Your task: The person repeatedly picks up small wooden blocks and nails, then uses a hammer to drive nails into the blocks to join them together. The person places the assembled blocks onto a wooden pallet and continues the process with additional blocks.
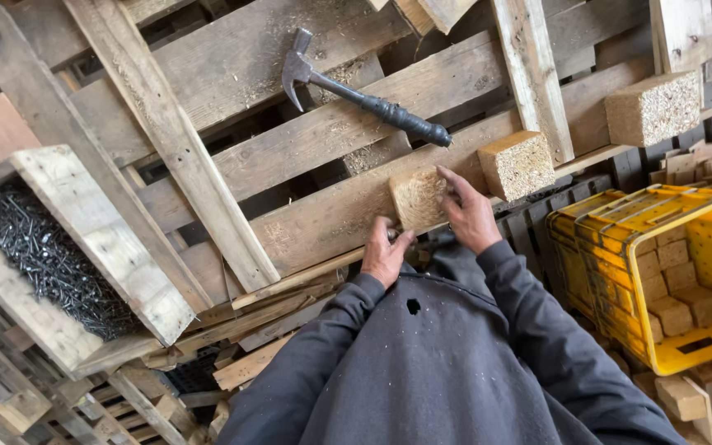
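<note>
- Both hands are on one block [416,198], a squarish chunk of pressed wood chips, pale tan and coarse-grained, sitting on a plank [323,218] of the pallet [232,62].
- The block is nearly cubic, so it has no clear long axis; its rough chip face looks up at the camera and its edges run square with the plank, which slants from lower left to upper right.
- The left hand [385,255] grips the block's near lower corner, thumb and fingers closed against its side.
- The right hand [470,216] lies against the block's right side, fingers stretched up along the edge, pressing rather than wrapping.
- Whether either hand also pinches a nail I cannot tell.
- Two more blocks of the same chipboard lie up the slant: one [517,165] just beside the right hand, a bigger one [653,107] farther on.
- A hammer [356,95] lies loose on the planks above, well apart from the hands; dark metal claw head to the upper left, black ridged handle pointing lower right.
- The planks are rough, grey-brown, weathered softwood with sawdust in the gaps.
- On the left a plank-sided box [100,239] holds a heap of dark nails [43,255].
- On the right a yellow plastic crate [702,272] holds more blocks, stacked.
- The person wears grey sleeves [455,363] speckled with dust.
</note>
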